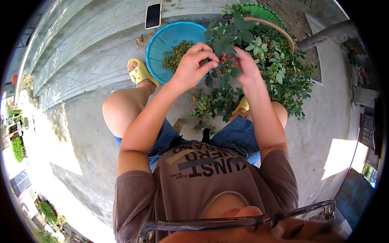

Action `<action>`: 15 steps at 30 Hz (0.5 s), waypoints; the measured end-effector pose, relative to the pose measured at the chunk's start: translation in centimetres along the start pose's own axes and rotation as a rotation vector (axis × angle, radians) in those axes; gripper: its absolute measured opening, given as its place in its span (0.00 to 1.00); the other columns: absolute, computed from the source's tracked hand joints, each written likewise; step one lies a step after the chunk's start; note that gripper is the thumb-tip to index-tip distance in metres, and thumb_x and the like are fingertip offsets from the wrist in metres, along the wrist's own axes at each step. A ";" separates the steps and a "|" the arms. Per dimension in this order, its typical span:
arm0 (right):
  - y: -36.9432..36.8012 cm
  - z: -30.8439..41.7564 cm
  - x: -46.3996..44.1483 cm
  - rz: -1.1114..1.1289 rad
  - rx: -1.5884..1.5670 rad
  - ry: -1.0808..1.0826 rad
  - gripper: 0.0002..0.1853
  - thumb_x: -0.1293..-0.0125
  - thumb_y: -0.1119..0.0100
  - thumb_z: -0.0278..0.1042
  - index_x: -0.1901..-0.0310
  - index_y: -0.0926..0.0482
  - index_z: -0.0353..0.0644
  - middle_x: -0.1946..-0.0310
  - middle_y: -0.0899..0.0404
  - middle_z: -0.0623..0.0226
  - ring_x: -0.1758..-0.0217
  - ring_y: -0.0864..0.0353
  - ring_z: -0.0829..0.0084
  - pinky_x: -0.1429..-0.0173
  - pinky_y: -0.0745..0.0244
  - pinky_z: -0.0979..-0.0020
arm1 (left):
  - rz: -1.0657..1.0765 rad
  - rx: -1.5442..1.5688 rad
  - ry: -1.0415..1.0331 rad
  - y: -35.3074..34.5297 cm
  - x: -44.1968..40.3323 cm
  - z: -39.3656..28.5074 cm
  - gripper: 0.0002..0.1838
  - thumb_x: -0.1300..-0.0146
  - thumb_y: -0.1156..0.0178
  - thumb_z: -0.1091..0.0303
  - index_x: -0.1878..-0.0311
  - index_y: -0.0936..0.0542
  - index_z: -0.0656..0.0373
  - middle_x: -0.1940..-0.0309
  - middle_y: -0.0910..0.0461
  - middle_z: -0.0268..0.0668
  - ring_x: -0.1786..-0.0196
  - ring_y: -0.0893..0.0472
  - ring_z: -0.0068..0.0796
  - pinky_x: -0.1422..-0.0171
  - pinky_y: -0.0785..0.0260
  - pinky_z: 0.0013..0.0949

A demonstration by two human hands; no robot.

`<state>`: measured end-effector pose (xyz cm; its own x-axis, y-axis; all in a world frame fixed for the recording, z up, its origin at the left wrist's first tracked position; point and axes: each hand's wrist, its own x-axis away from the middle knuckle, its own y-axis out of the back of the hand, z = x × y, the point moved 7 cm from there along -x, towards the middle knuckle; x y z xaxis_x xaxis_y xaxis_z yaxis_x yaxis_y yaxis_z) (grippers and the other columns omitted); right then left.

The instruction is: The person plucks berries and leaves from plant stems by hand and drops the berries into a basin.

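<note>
My right hand (pixel 246 67) held a leafy sprig (pixel 227 42) at twelve o'clock. My left hand's (pixel 192 65) fingers were bunched at its berries (pixel 222 65); whether they gripped any, I couldn't tell. From the sprig, the blue basin (pixel 156 52) lay at nine, the phone (pixel 153 16) at ten, the basket (pixel 279 29) at two.

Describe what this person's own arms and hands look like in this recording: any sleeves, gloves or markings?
The left hand and right hand are bare, without gloves or watches. Short, plain brown sleeves stop above the elbows, leaving the forearms uncovered. No markings are discernible.
</note>
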<state>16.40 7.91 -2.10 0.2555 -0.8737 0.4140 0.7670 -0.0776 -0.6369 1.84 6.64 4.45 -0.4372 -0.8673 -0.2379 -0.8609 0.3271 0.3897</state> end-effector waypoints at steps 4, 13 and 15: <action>-1.0 1.0 0.8 -0.078 0.073 0.055 0.12 0.33 0.47 0.41 0.64 0.22 0.40 0.67 0.21 0.69 0.65 0.24 0.75 0.56 0.27 0.71 | -0.005 0.275 0.089 -0.4 0.0 1.7 0.05 0.38 0.41 0.75 0.59 0.22 0.63 0.60 0.28 0.30 0.57 0.27 0.19 0.54 0.32 0.23; -1.0 5.1 2.9 -0.112 0.794 0.566 0.09 0.33 0.43 0.37 0.62 0.22 0.39 0.68 0.24 0.74 0.66 0.29 0.82 0.57 0.34 0.78 | -0.039 1.017 0.499 -1.0 0.9 2.3 0.06 0.34 0.46 0.73 0.55 0.24 0.60 0.63 0.23 0.29 0.60 0.25 0.19 0.58 0.30 0.27; -1.6 5.6 4.1 -0.063 0.614 0.659 0.06 0.36 0.40 0.29 0.61 0.22 0.38 0.68 0.24 0.73 0.65 0.29 0.82 0.56 0.35 0.79 | -0.178 1.077 0.642 -1.0 1.4 2.3 0.07 0.34 0.47 0.74 0.56 0.24 0.62 0.61 0.22 0.31 0.60 0.23 0.22 0.56 0.28 0.30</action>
<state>19.54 7.15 4.31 -0.0421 -0.9892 -0.1402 0.9957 -0.0298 -0.0882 1.50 5.96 1.66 -0.3492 -0.8572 0.3786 -0.8019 0.0644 -0.5939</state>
